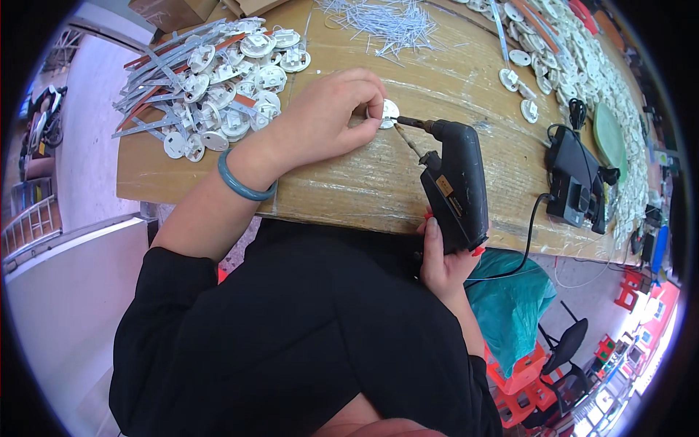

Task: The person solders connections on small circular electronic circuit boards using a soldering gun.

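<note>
Left hand [331, 109] – thumb and forefinger drawn close at the left edge of a round white disc [391, 111]; whether they pinch it or merely steady it cannot be told. The disc is over the middle of the film-covered wooden table [335, 197], well in from the near edge. Right hand [445, 266] is clamped round the handle of a black pistol-shaped soldering gun [466, 178]. The gun's tip and thin feed tube [409, 141] converge at the disc's right side; contact cannot be confirmed. In this view the handle crosses the table's near edge.

Left: a heap of white discs and metal strips [211, 95] flanks the left forearm, leaving a narrow gap to the wrist. Far side: loose thin white sticks [386, 25], apart from the hand. Right: a broad stretch of tabletop separates the gun from a black control box [571, 186]; its black cable [533, 226] runs down over the near edge – below it, a teal plastic bag [510, 306].
</note>
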### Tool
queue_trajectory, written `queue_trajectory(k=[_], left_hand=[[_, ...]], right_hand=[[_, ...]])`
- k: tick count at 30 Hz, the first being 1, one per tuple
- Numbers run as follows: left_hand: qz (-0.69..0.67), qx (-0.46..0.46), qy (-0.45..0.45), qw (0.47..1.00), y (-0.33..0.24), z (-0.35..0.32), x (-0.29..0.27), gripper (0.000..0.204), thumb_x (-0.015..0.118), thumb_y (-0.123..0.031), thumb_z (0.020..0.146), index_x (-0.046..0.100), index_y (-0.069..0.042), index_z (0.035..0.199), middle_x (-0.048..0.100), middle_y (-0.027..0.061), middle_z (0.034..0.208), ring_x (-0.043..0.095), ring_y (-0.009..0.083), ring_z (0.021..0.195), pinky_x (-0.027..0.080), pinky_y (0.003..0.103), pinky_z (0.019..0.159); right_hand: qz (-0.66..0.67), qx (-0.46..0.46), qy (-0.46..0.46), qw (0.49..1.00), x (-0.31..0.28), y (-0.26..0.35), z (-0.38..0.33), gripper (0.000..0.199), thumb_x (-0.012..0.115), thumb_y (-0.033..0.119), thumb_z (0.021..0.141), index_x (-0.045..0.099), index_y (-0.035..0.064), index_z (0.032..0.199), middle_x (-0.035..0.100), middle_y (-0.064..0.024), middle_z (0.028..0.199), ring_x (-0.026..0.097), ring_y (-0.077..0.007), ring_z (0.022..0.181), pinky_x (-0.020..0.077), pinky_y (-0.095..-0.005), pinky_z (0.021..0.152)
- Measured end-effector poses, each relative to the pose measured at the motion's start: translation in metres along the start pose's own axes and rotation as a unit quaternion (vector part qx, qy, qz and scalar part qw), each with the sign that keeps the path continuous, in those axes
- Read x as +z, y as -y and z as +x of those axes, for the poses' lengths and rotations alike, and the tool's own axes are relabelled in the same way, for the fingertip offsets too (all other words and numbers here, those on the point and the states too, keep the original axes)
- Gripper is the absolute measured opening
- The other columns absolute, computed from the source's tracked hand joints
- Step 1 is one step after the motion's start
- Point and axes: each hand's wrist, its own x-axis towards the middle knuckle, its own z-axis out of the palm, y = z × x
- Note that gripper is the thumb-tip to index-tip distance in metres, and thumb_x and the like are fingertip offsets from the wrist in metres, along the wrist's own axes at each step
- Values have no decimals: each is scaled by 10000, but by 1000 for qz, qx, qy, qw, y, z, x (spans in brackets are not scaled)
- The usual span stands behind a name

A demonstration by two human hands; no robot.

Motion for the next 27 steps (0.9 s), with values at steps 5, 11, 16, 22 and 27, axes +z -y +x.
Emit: queue_trajectory(k=[5, 11, 16, 22, 27], left_hand=[[-6, -1, 0, 1000, 0, -1, 0, 67, 646, -23, 811, 587, 8, 816, 643, 124, 1025, 650, 246, 848, 541, 323, 777], [8, 8, 0, 1000, 0, 0, 0, 70, 648, -36, 815, 590, 3, 813, 649, 121, 1036, 653, 245, 853, 540, 324, 777], [8, 2, 3, 1000, 0, 1, -1, 67, 647, -38, 814, 591, -1, 812, 650, 115, 1033, 654, 246, 848, 540, 324, 773], [10, 8, 2, 1000, 1, 1, 0, 72, 653, -37, 810, 590, -2, 811, 650, 114, 1033, 655, 250, 850, 540, 326, 775], [12, 4, 5, 1000, 1, 0, 0, 79, 656, -34, 808, 584, -1, 808, 647, 114, 1034, 651, 253, 863, 537, 328, 788]], right_hand=[[-23, -7, 4, 1000, 1, 2, 2, 498, 683, -16, 876, 424, -53, 1299, 564, -135, 1175, 559, -163, 1041, 429, -273, 916], [-7, 1, 19, 1000, 1, 5, 4, 490, 677, -17, 880, 419, -50, 1295, 561, -133, 1175, 556, -163, 1042, 426, -280, 926], [-34, -13, 28, 999, 0, 4, 5, 493, 673, -17, 883, 411, -51, 1300, 558, -133, 1178, 553, -159, 1044, 424, -282, 927], [-10, -8, 19, 1000, 0, 5, 5, 474, 677, -6, 883, 430, -52, 1285, 556, -130, 1163, 552, -162, 1029, 423, -278, 916], [-41, -7, 17, 999, -2, 6, 4, 470, 683, 11, 882, 439, -52, 1279, 556, -129, 1152, 548, -162, 1022, 419, -275, 911]])
